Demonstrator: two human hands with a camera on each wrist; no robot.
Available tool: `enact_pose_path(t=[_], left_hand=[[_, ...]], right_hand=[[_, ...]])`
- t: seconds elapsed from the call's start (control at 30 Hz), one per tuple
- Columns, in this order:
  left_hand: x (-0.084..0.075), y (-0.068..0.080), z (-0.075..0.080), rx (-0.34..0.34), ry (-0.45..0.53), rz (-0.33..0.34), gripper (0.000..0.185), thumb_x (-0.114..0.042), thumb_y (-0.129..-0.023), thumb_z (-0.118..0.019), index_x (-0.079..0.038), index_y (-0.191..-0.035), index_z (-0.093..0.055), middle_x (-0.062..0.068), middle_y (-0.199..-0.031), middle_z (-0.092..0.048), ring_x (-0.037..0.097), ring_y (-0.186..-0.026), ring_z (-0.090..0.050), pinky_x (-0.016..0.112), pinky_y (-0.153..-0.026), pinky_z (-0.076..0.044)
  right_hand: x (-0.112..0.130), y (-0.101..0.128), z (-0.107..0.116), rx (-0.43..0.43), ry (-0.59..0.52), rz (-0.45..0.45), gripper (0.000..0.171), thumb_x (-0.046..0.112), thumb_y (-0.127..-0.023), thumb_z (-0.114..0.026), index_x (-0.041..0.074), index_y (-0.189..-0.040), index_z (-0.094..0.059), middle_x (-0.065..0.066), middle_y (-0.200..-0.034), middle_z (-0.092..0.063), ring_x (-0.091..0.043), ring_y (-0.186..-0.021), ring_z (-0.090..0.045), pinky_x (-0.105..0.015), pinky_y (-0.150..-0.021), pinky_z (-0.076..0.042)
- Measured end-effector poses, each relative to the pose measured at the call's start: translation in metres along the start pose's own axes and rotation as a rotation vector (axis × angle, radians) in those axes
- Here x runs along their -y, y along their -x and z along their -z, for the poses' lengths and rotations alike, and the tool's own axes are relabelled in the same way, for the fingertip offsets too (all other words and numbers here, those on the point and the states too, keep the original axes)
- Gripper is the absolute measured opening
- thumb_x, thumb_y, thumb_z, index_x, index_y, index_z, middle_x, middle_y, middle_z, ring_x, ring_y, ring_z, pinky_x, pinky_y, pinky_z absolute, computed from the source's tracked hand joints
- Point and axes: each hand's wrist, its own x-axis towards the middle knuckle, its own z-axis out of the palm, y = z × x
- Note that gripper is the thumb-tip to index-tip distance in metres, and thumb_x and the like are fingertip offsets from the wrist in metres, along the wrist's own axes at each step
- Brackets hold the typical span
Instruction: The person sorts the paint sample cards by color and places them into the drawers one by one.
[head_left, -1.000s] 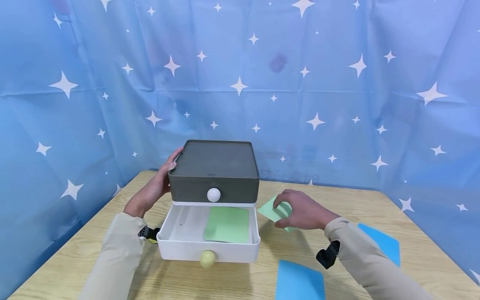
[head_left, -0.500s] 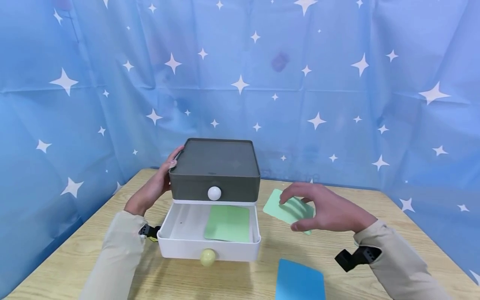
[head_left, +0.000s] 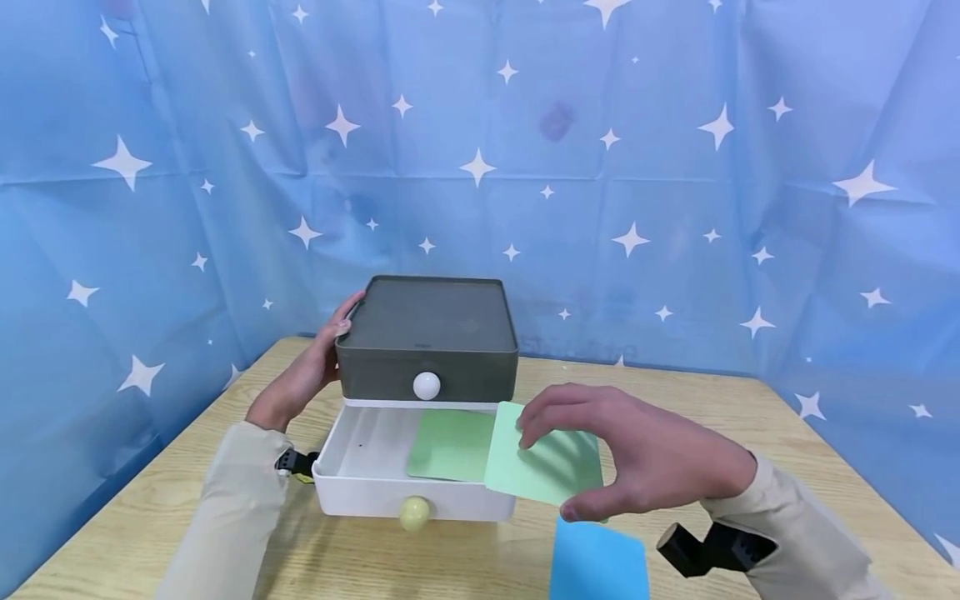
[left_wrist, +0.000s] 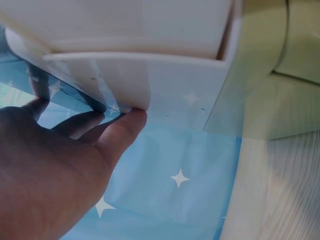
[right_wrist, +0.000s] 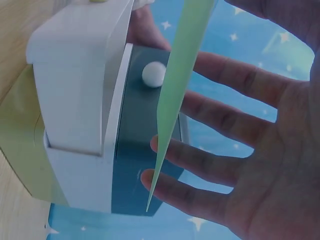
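A stacked drawer box has a dark grey upper drawer (head_left: 427, 312) with a white knob (head_left: 427, 386). Below it, a white drawer (head_left: 414, 500) with a yellow-green knob (head_left: 414, 514) is pulled out. One light green sheet (head_left: 446, 450) lies flat in that drawer. My left hand (head_left: 303, 379) rests its fingers against the box's left side; in the left wrist view the fingertips (left_wrist: 135, 117) touch the wall. My right hand (head_left: 630, 446) pinches a second green sheet (head_left: 517, 467) between fingers and thumb, overlapping the drawer's right edge in the head view.
A blue sheet (head_left: 600, 562) lies on the wooden table (head_left: 405, 571) to the right of the drawer, near the front. Behind the table hangs a blue star-patterned cloth (head_left: 480, 108). A yellow-green tier (right_wrist: 30, 145) shows beneath the white drawer in the right wrist view.
My right hand first draws the green sheet right, then brings it back left to the drawer's right edge. The second blue sheet drops out of view at the right arm. My left hand stays put.
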Motion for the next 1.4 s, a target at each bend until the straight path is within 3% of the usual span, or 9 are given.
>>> enact_pose_path(t=[0.8, 1.07, 1.4], left_hand=[[0.001, 0.001, 0.0, 0.001, 0.014, -0.004, 0.061, -0.055, -0.104, -0.018, -0.044, -0.16, 0.003, 0.012, -0.17, 0.002, 0.047, -0.151, -0.017, 0.063, -0.112, -0.029], [0.0, 0.0, 0.0, 0.003, 0.013, -0.009, 0.061, -0.054, -0.104, -0.018, -0.043, -0.16, 0.003, 0.012, -0.17, 0.0, 0.046, -0.151, -0.019, 0.061, -0.111, -0.031], [0.001, 0.001, -0.001, 0.001, 0.017, -0.011, 0.061, -0.053, -0.104, -0.019, -0.043, -0.16, 0.003, 0.012, -0.17, 0.0, 0.047, -0.151, -0.018, 0.063, -0.112, -0.029]], right_hand=[[0.005, -0.021, -0.01, 0.045, -0.031, 0.107, 0.046, 0.028, -0.082, -0.08, 0.031, -0.123, -0.06, 0.011, -0.131, -0.059, -0.006, -0.12, -0.056, -0.031, -0.097, -0.048], [0.005, -0.032, -0.014, 0.09, -0.035, 0.072, 0.043, 0.034, -0.084, -0.08, 0.032, -0.122, -0.061, 0.014, -0.131, -0.058, -0.005, -0.12, -0.055, -0.031, -0.098, -0.049], [-0.004, -0.05, -0.03, 0.093, -0.085, 0.096, 0.04, 0.034, -0.083, -0.08, 0.025, -0.118, -0.064, 0.013, -0.127, -0.061, -0.004, -0.12, -0.056, -0.029, -0.101, -0.048]])
